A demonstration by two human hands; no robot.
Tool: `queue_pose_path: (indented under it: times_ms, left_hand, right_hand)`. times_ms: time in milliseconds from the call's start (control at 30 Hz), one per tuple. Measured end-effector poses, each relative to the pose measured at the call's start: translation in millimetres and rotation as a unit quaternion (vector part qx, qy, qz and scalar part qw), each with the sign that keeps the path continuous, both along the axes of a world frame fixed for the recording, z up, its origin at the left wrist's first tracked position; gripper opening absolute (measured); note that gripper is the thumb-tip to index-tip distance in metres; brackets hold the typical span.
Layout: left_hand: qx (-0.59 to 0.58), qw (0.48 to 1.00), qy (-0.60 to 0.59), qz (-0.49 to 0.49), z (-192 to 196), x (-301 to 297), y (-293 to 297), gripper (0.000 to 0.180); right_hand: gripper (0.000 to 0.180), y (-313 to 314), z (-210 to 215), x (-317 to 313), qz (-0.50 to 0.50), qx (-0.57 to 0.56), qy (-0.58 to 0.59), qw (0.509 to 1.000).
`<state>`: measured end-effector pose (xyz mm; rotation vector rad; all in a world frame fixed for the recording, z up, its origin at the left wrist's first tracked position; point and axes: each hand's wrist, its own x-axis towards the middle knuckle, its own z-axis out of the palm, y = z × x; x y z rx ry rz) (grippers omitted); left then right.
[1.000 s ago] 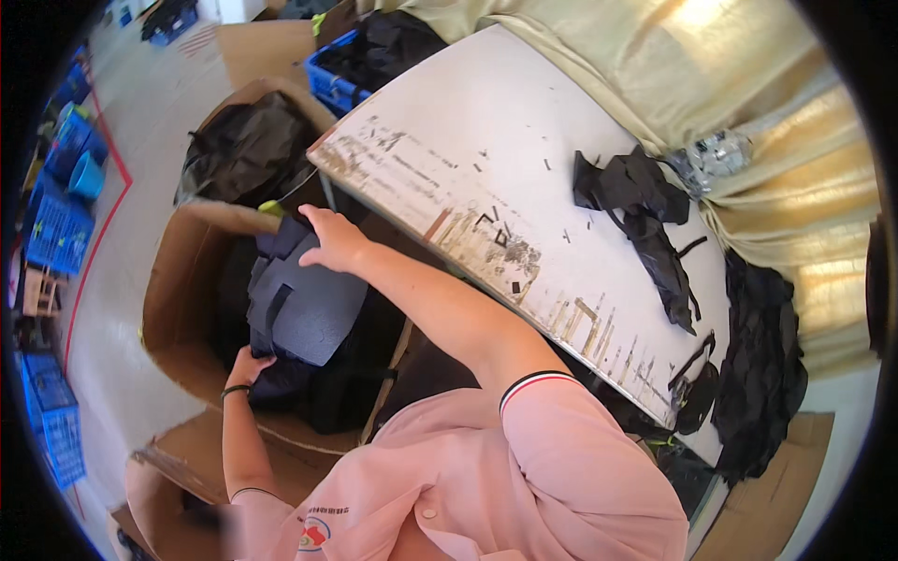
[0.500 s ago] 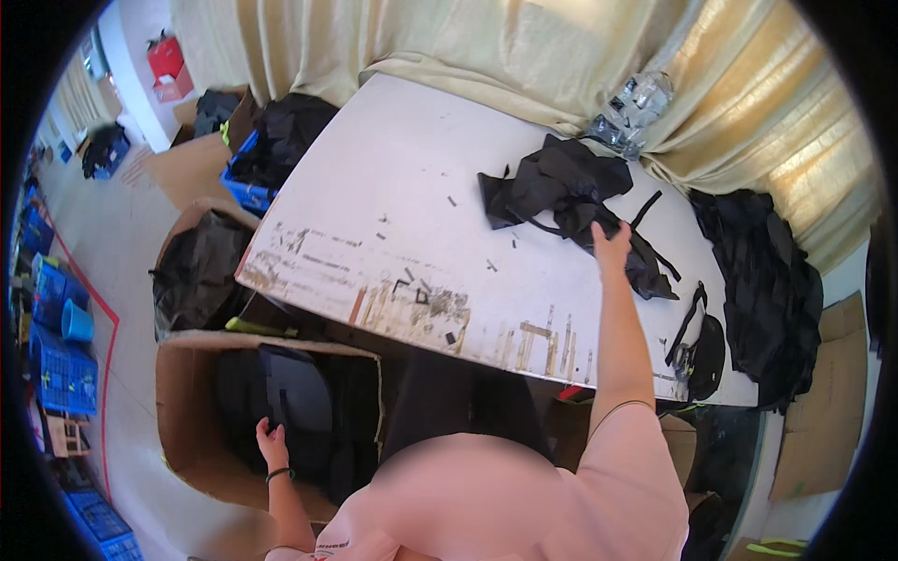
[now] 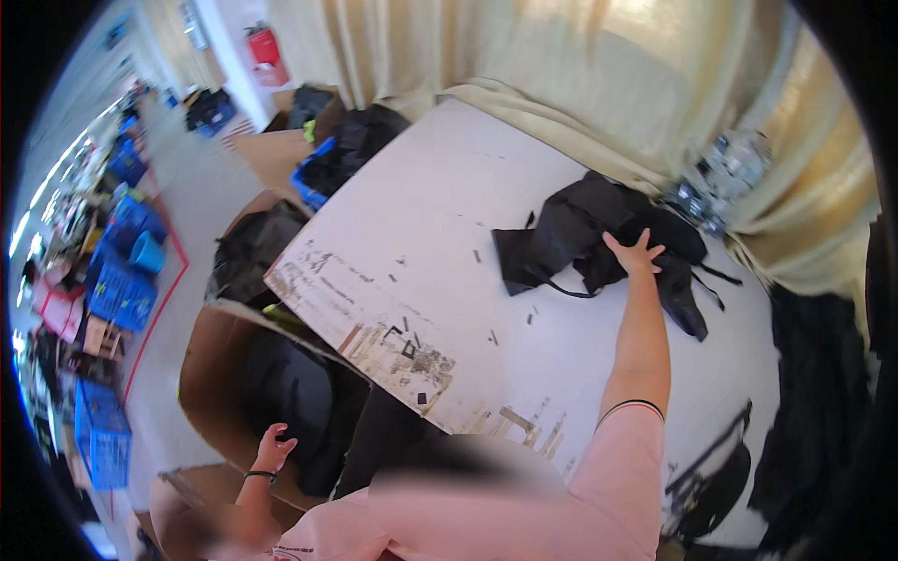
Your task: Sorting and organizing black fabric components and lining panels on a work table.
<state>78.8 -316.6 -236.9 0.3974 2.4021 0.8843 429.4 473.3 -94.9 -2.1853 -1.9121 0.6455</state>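
Observation:
A crumpled black fabric piece with thin straps (image 3: 575,220) lies on the white tabletop (image 3: 393,224), toward its far right side. My right hand (image 3: 638,254) reaches over it, fingers spread wide and against the fabric. Whether it presses or only rests there, I cannot tell. Down at the left, my left hand (image 3: 274,449) hangs by a cardboard box (image 3: 208,369), its fingers loosely bent and apart with nothing in them. Inside that box sits a smooth, dark, rounded item (image 3: 295,388), partly in shadow.
Black fabric (image 3: 814,402) is heaped along the table's right side, near a small black pouch with a strap (image 3: 716,491). A clear plastic bundle (image 3: 734,164) sits by the curtain (image 3: 580,84). Blue crates (image 3: 103,430) line the floor at left.
The view has swung left. My right hand has moved farther onto the black fabric and spread its fingers; the fabric lies differently, its straps shifted. My left hand stays beside the box, still empty.

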Motion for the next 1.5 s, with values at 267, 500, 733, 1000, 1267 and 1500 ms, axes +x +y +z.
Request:
queue_pose_path:
  times_ms: [267, 500, 733, 1000, 1267, 1500]
  left_hand:
    - [0.080, 0.978, -0.114, 0.154, 33, 100, -41, 0.038]
    - [0.147, 0.973, -0.128, 0.120, 49, 119, 21, 0.034]
    - [0.234, 0.971, -0.043, -0.024, 91, 102, 98, 0.041]
    - [0.320, 0.917, 0.093, -0.219, 166, 26, 327, 0.090]
    - [0.229, 0.890, 0.196, -0.342, 142, 74, 373, 0.108]
    - [0.424, 0.863, 0.081, -0.263, 160, 85, 301, 0.053]
  right_hand:
    - [0.060, -3, -17, -52, 0.136, 0.119, -0.098, 0.979]
    - [0.029, -141, -20, -74, 0.460, 0.263, 0.010, 0.848]
    - [0.123, -175, 73, -87, 0.478, -0.069, 0.148, 0.863]
    - [0.070, -101, -30, -153, 0.472, -0.092, 0.189, 0.856]
    - [0.058, -304, -23, -170, 0.393, -0.168, 0.538, 0.727]
    - [0.038, -361, 105, -131, 0.604, -0.207, 0.299, 0.709]
